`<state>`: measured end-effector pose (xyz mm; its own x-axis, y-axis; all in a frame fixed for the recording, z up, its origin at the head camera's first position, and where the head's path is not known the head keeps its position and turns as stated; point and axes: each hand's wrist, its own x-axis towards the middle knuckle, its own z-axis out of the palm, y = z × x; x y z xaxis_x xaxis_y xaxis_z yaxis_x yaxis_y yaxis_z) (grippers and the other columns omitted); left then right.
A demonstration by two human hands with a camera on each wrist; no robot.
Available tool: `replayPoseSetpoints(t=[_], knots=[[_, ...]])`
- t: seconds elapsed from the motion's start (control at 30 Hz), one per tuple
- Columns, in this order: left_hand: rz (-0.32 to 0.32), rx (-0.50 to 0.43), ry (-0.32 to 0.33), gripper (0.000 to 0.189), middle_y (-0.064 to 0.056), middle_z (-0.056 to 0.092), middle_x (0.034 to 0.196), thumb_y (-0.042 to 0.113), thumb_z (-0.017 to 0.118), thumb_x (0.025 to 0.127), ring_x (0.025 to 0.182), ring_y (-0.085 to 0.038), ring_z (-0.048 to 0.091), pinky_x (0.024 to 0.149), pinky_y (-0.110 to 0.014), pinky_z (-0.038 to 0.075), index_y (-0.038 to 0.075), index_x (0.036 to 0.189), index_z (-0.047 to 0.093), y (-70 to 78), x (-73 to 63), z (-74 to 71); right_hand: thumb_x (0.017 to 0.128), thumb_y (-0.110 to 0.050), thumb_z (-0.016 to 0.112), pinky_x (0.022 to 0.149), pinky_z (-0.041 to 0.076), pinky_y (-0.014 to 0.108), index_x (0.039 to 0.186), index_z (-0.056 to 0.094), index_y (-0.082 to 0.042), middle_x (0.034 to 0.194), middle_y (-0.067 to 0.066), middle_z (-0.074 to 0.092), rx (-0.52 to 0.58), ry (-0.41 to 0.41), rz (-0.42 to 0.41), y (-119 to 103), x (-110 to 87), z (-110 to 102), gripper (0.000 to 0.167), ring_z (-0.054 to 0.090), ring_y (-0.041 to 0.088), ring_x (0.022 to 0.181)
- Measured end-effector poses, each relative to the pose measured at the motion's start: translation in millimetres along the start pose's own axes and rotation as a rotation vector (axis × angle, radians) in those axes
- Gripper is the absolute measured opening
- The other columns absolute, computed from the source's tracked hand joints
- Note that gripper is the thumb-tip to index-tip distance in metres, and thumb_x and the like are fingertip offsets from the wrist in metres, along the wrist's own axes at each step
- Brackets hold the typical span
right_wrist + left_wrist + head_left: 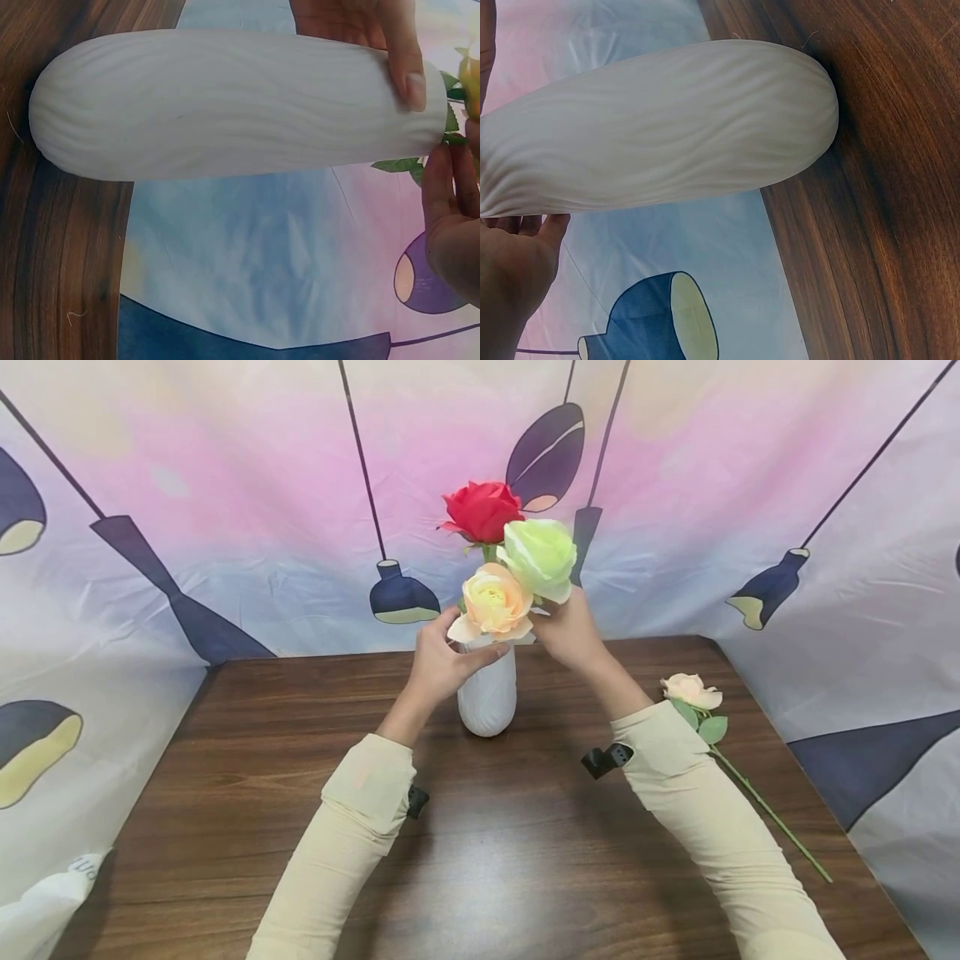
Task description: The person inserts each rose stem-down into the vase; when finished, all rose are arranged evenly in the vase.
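Observation:
A white vase [487, 693] with a wavy relief stands upright on the table. My left hand [441, 660] grips it near the rim, thumb across the front, as the right wrist view also shows at the thumb [411, 71]. Above the rim stand a red rose [483, 512], a pale green rose [538, 558] and a peach rose [495, 600]. My right hand [570, 631] is behind and below the green rose, fingers curled at its stem. In the right wrist view its fingers [442, 187] meet at the rim beside green leaves [401, 165]; the blooms partly hide this grip.
A single pale peach rose [692, 692] lies on the right of the brown wooden table [300, 760], its stem pointing toward the near right corner. A printed cloth [262, 485] hangs behind and beside the table. Something white [52, 902] shows at the lower left edge.

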<state>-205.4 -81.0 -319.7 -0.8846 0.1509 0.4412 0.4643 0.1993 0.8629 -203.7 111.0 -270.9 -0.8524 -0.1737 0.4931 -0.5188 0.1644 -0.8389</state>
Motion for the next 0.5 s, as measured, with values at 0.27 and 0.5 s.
replayPoseSetpoints(t=[0.27,0.5], knots=[[0.049,0.067,0.029,0.060,-0.017,0.075,0.114,0.012,0.091,0.071,0.097,-0.018,0.064,0.083,-0.026,0.053,0.001,0.124,0.067,-1.8,1.1,0.5,0.083,0.010,0.069,0.104,0.056,0.035,0.125,0.061,0.015,0.117,0.025,0.071,0.093,0.135,-0.093,1.5,1.0,4.7,0.043,0.068,0.008,0.108],[0.048,0.065,0.033,0.062,-0.017,0.074,0.117,0.011,0.091,0.070,0.100,-0.020,0.065,0.086,-0.029,0.054,0.002,0.127,0.066,-2.9,1.3,0.1,0.083,0.010,0.070,0.104,0.057,0.037,0.120,0.064,0.017,0.114,0.029,0.072,0.084,0.146,-0.091,0.1,1.8,9.2,0.038,0.067,0.000,0.102]])
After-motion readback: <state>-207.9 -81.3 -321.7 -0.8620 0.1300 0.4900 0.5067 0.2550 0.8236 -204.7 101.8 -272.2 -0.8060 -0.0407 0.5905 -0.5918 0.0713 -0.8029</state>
